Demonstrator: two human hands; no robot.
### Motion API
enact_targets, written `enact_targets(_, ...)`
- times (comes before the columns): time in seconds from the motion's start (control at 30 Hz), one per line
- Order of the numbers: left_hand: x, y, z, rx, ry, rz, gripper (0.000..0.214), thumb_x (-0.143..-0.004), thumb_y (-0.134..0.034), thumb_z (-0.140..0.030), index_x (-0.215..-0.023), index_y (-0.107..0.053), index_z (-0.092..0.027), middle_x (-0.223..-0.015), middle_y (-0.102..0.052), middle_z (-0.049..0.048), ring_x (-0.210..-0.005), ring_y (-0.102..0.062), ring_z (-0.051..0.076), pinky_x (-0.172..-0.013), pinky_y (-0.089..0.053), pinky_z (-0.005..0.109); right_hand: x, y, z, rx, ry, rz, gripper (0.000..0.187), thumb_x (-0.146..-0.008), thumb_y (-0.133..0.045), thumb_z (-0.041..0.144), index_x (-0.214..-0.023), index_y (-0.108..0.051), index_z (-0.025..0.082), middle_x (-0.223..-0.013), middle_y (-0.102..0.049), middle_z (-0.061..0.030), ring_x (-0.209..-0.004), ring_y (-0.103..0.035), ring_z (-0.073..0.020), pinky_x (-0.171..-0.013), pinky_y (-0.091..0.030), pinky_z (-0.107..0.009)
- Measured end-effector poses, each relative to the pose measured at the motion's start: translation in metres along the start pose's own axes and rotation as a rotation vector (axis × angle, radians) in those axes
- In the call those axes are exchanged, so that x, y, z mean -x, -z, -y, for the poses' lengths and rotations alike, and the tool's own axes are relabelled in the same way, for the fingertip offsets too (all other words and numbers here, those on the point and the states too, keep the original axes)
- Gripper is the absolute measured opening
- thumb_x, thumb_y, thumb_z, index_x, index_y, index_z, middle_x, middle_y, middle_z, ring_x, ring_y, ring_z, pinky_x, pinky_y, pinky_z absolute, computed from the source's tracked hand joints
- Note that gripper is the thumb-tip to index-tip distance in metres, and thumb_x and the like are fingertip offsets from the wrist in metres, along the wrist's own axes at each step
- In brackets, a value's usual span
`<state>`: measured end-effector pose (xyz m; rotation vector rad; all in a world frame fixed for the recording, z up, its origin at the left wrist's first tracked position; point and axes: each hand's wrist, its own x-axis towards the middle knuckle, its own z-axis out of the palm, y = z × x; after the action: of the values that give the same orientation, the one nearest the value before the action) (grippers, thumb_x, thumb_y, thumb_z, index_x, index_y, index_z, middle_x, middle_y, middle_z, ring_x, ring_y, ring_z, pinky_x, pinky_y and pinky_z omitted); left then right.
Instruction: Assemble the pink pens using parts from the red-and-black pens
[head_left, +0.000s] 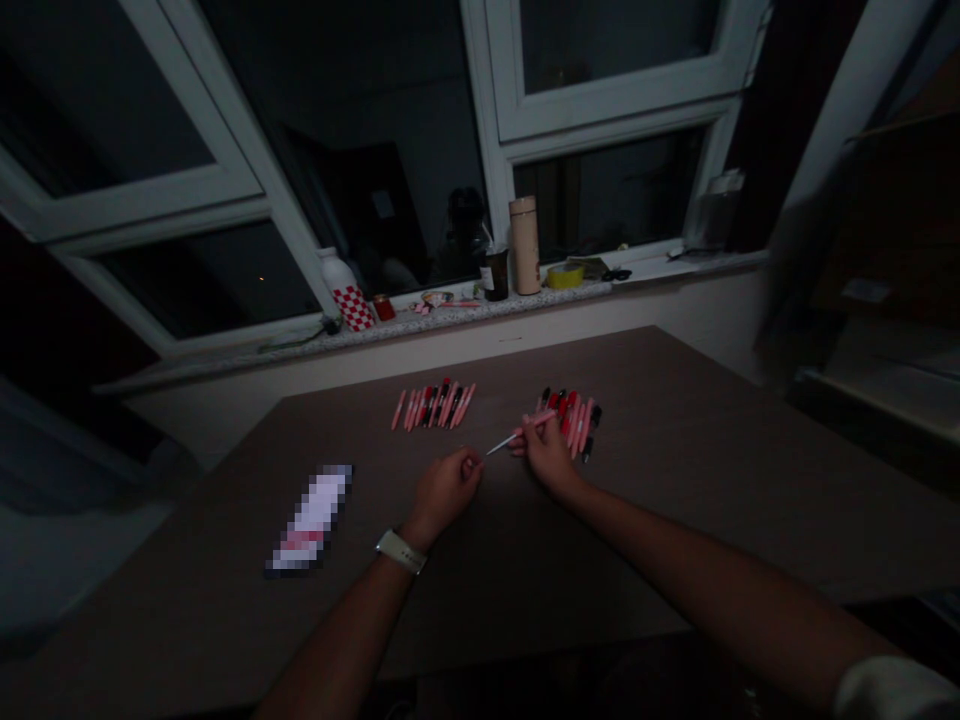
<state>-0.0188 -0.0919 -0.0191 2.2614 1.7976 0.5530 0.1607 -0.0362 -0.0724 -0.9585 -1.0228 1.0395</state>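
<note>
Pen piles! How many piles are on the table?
2. One pile of pens lies to the left on the table; the other pile lies right, partly hidden behind the right hand holding a pen.

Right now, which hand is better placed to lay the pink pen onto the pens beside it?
Probably the right hand: it grips the pink pen and sits beside that pen group; the left hand lies farther off.

The right hand (546, 455) pinches a slim pink pen (519, 436) above a brown laminate table (712, 500), its pale tip pointing toward the curled left hand (442, 495) at nine o'clock. A row of pink, red and black pens (433, 404) lies at twelve o'clock, and a second pink, red and black bunch (571, 420) lies at one o'clock, just beyond the right hand.
</note>
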Motion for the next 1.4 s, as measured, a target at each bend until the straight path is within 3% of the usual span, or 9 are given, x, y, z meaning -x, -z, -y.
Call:
enact_targets(0.27, 0.0, 0.0, -0.001, 0.008, 0.023, 0.019, 0.015, -0.093, -0.054, -0.031, -0.094, -0.065, -0.021, -0.076, -0.069, 0.0014, -0.068, -0.062, 0.015, -0.057, -0.029, 0.024, 0.005, 0.001, 0.006, 0.096, 0.064, 0.054, 0.039, -0.087, -0.053, 0.06, -0.092, -0.044, 0.022, -0.081, -0.068, -0.001, -0.057, -0.067, -0.0134, -0.05, -0.058, -0.026)
enact_targets(0.77, 0.0, 0.0, -0.001, -0.005, 0.016, 0.01, 0.014, -0.091, -0.057, -0.031, -0.096, -0.066, -0.021, -0.076, -0.069, 0.0011, -0.069, -0.062, 0.016, -0.058, -0.032, 0.025, 0.005, 0.002, 0.009, 0.111, 0.052, 0.054, 0.034, -0.088, -0.053, 0.056, -0.091, -0.044, 0.023, -0.081, -0.067, -0.0016, -0.059, -0.064, -0.0145, -0.052, -0.054, -0.027)
enact_targets(1.03, 0.0, 0.001, -0.002, -0.004, 0.018, 0.012, 0.015, -0.092, -0.056, -0.031, -0.097, -0.066, -0.021, -0.082, -0.071, 0.0028, -0.073, -0.063, 0.017, -0.061, -0.034, 0.025, 0.013, 0.004, 0.021, 0.375, 0.056, 0.168, 0.023, -0.091, -0.051, 0.045, -0.085, -0.052, 0.023, -0.079, -0.069, -0.0016, -0.066, -0.067, -0.0174, -0.064, -0.053, -0.03)
enact_targets(1.4, 0.001, 0.001, -0.002, -0.027, -0.005, 0.005, 0.015, -0.091, -0.056, -0.031, -0.098, -0.065, -0.021, -0.081, -0.069, 0.0025, -0.073, -0.063, 0.017, -0.062, -0.034, 0.025, 0.011, 0.003, 0.012, 0.336, 0.11, 0.22, 0.028, -0.093, -0.048, 0.05, -0.086, -0.051, 0.023, -0.082, -0.07, -0.0031, -0.072, -0.067, -0.0195, -0.068, -0.052, -0.032)
